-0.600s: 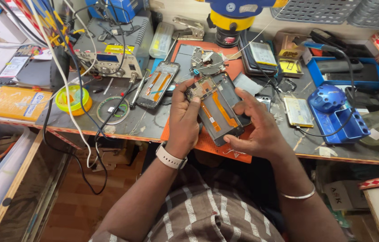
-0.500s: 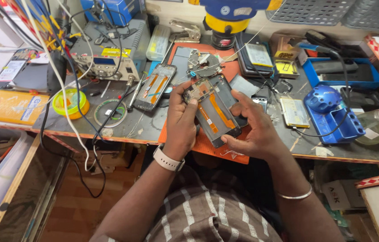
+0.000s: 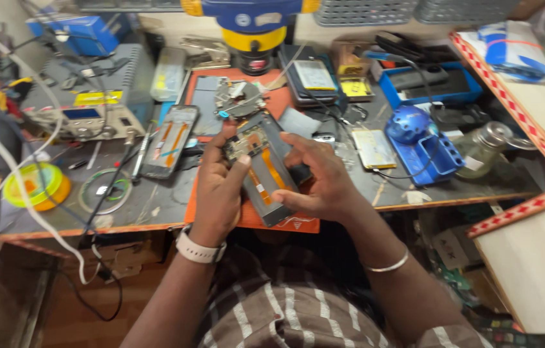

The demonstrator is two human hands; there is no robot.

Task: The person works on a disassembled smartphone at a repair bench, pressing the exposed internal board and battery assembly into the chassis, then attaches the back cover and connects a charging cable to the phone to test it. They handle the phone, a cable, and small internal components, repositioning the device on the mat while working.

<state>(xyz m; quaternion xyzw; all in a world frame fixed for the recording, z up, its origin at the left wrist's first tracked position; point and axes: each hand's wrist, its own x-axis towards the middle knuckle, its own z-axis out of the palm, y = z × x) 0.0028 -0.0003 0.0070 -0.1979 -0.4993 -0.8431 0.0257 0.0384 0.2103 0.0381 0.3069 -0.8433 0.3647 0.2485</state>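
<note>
An opened phone (image 3: pixel 265 169) with its back off, showing an orange flex cable and a circuit board, is held over the orange work mat (image 3: pixel 285 100). My left hand (image 3: pixel 219 190) grips its left side, thumb on the board near the top. My right hand (image 3: pixel 319 179) holds the right edge, fingers curled over the frame. A pale watch sits on my left wrist, a thin bangle on my right.
A second opened phone (image 3: pixel 170 140) lies left of the mat. A grey power unit (image 3: pixel 95 96) and cables fill the left. A blue tool stand (image 3: pixel 422 145), a glass bottle (image 3: pixel 482 149), a tape roll (image 3: pixel 37 187) and loose parts (image 3: pixel 237 96) lie around.
The view has shifted slightly to the right. Both hands keep hold of the phone, and my left thumb has moved up onto the board.
</note>
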